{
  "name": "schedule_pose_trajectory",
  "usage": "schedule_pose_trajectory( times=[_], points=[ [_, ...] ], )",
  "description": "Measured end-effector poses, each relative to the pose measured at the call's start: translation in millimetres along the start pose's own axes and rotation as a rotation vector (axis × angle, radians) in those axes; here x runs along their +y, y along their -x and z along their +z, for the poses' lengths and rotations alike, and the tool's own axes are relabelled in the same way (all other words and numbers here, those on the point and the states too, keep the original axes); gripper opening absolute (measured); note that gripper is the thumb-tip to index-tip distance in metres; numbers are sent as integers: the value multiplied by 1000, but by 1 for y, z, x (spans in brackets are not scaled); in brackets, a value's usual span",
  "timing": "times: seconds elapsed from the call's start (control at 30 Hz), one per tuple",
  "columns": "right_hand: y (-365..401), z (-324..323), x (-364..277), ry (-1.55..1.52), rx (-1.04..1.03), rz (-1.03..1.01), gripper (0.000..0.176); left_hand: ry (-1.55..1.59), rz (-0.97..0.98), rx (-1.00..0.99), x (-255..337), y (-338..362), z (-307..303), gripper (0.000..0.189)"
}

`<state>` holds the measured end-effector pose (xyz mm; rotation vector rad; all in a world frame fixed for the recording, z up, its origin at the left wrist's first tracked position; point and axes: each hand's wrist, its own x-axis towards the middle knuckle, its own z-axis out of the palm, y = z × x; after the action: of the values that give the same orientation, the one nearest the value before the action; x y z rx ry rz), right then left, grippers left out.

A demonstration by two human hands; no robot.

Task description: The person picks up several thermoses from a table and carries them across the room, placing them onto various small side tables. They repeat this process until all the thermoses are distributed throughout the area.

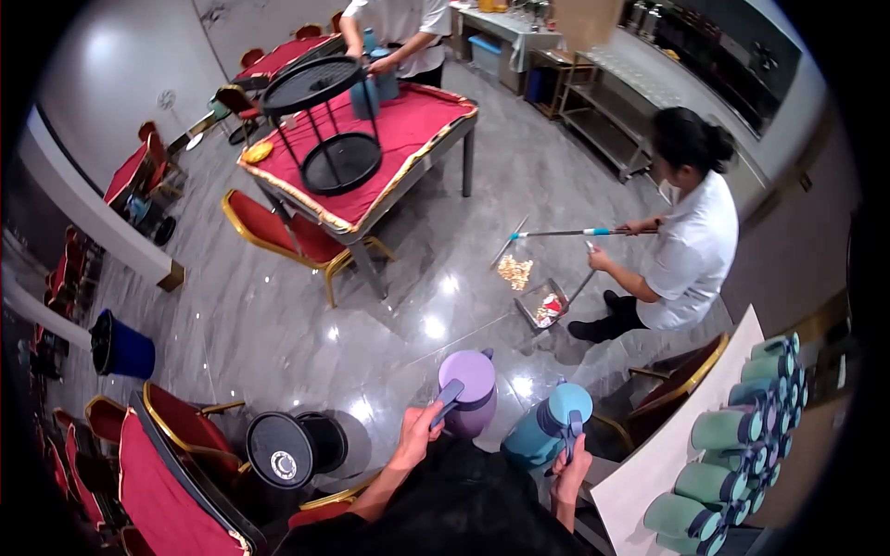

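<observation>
My left hand (417, 434) is wrapped round the dark handle of a purple thermos jug (470, 394), held upright in front of my body. Closed on the handle of a blue thermos jug (538, 435) is my right hand (571, 470); this jug leans a little, its lid up toward the right. Both jugs hang above the grey tiled floor, apart from each other. To the right of my right hand, several green and purple jugs (709, 484) lie stacked on their sides along a pale board (640, 491).
A person in white (695, 250) stands ahead with a broom (565, 233) and dustpan (542, 304) beside spilled bits (514, 271). Another person handles jugs at a red-covered table (417, 125) bearing a black two-tier stand (320, 88). Chairs (278, 232) and a black round-based object (283, 451) stand left.
</observation>
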<state>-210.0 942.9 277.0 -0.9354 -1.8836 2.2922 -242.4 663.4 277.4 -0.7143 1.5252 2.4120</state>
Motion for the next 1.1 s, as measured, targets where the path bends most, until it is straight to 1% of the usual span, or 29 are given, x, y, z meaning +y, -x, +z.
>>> schedule_pose_trajectory(
  times=[0.03, 0.13, 0.17, 0.27, 0.43, 0.47, 0.53, 0.63, 0.7, 0.77, 0.8, 0.83, 0.93, 0.97, 1.03, 1.1],
  points=[
    [-3, 20, 0, 0, -27, 11, 56, -19, 28, 10, 5, -8, -19, 49],
    [-7, 86, -2, 80, -51, 10, 57, -152, 98, 72, 35, -26, -60, 47],
    [-9, 105, -4, 99, -92, 30, 57, -202, 148, 95, 44, -30, -74, 51],
    [-22, 157, -9, 141, -204, 11, 57, -163, 181, 210, 72, -30, -110, 51],
    [-49, 248, -17, 261, -385, 42, 58, 38, 253, 480, 91, -32, -175, 55],
    [-54, 265, -16, 291, -423, 60, 58, 35, 293, 498, 97, -32, -187, 56],
    [-68, 297, -9, 305, -502, 66, 57, 58, 307, 556, 109, -33, -204, 57],
    [-85, 354, 6, 314, -575, 69, 57, 88, 345, 628, 126, -39, -232, 53],
    [-94, 395, 11, 351, -628, 121, 56, 141, 377, 666, 135, -49, -251, 51],
    [-110, 436, 26, 359, -685, 150, 54, 196, 374, 732, 147, -57, -268, 52],
    [-112, 461, 29, 388, -659, 189, 54, 229, 372, 771, 158, -63, -274, 52],
    [-113, 485, 32, 396, -696, 202, 53, 227, 382, 816, 166, -70, -282, 52],
    [-122, 564, 35, 423, -811, 214, 50, 284, 304, 928, 205, -92, -300, 53],
    [-119, 592, 37, 436, -848, 202, 48, 297, 286, 1012, 219, -98, -309, 52],
    [-114, 644, 45, 473, -935, 154, 43, 323, 300, 1035, 239, -104, -329, 49],
    [-108, 693, 52, 506, -1027, 173, 41, 366, 316, 1060, 249, -105, -349, 49]
  ],
)
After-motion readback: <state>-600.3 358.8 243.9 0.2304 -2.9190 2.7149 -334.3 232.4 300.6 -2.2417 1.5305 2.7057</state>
